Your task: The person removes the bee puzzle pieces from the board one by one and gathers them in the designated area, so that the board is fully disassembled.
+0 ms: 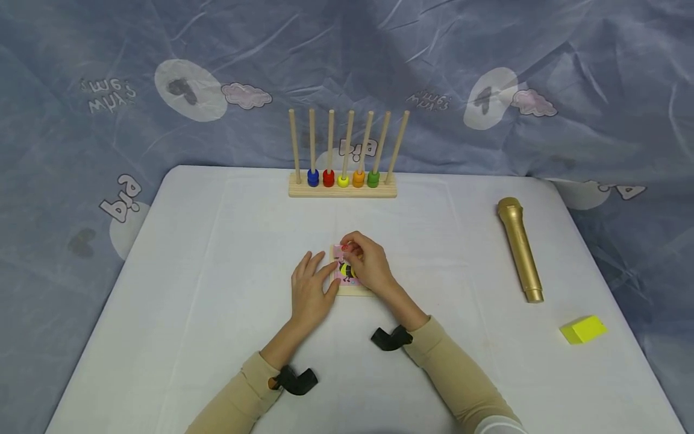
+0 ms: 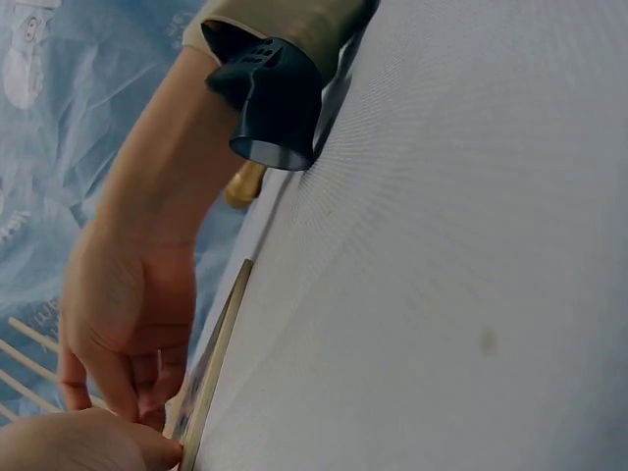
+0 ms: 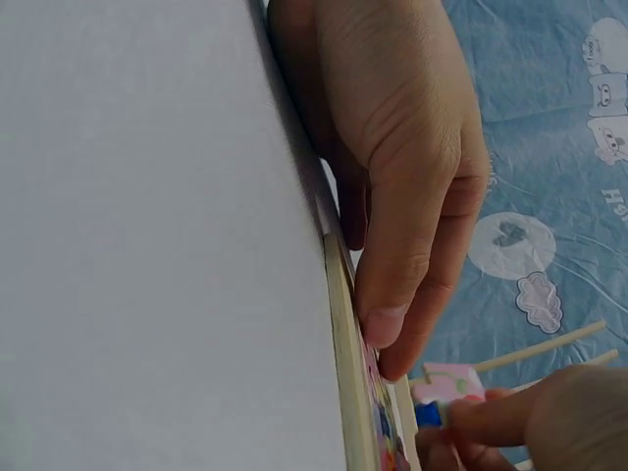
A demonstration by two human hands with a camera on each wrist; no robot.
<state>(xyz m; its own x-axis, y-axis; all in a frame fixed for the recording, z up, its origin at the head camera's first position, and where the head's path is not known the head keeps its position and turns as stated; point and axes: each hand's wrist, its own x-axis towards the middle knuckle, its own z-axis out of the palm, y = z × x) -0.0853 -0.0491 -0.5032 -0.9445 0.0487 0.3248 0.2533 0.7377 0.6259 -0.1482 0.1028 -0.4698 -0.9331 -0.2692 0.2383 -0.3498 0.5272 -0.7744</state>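
A small wooden-framed picture puzzle (image 1: 355, 290) lies flat on the table, showing a yellow-and-black bee on pink. My right hand (image 1: 370, 263) is over its upper right part, thumb and fingers pinching a pink puzzle piece (image 3: 453, 377) that shows in the right wrist view. That hand hides much of the picture. At the puzzle's left side rests my left hand (image 1: 313, 292), fingers spread and fairly straight, with the thumb and index finger at the frame's edge. The left wrist view shows the right hand (image 2: 132, 324) beside the thin wooden frame (image 2: 218, 363).
Behind the puzzle stands a wooden peg rack (image 1: 341, 190) with several pegs and coloured beads. To the right lie a gold microphone (image 1: 522, 250) and a yellow block (image 1: 583, 330). A white cloth (image 1: 244, 241) covers the table, and a patterned blue-grey sheet (image 1: 347, 54) hangs behind.
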